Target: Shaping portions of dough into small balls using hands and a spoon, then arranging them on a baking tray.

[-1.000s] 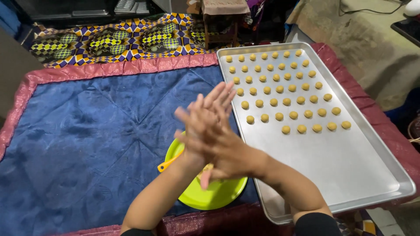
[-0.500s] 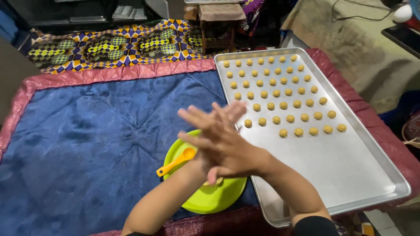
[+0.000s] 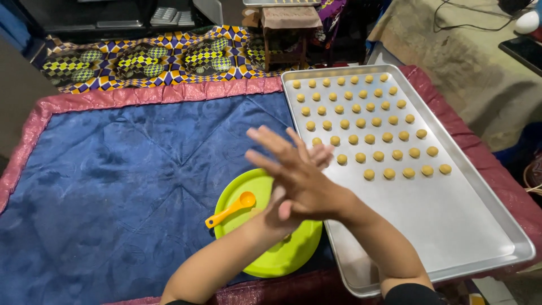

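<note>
My right hand (image 3: 302,183) lies flat across my left hand (image 3: 270,217), palm on palm, fingers stretched and spread. Both hover over a lime green plate (image 3: 285,260) at the near edge of the table. Whatever sits between the palms is hidden. An orange spoon (image 3: 228,210) rests on the plate's left side, its handle sticking out to the left. To the right lies a large metal baking tray (image 3: 451,226) with several rows of small yellow dough balls (image 3: 370,138) filling its far half.
A blue quilted cloth (image 3: 124,181) with a pink border covers the table. Beyond it lies a yellow and purple patterned fabric (image 3: 147,56), and a small wooden stool (image 3: 285,28) stands behind the tray. The tray's near half is bare metal.
My pressed hands have slid against each other, the right hand's fingers now pointing more to the far left. The view has shifted slightly; plate, spoon and tray stay in place.
</note>
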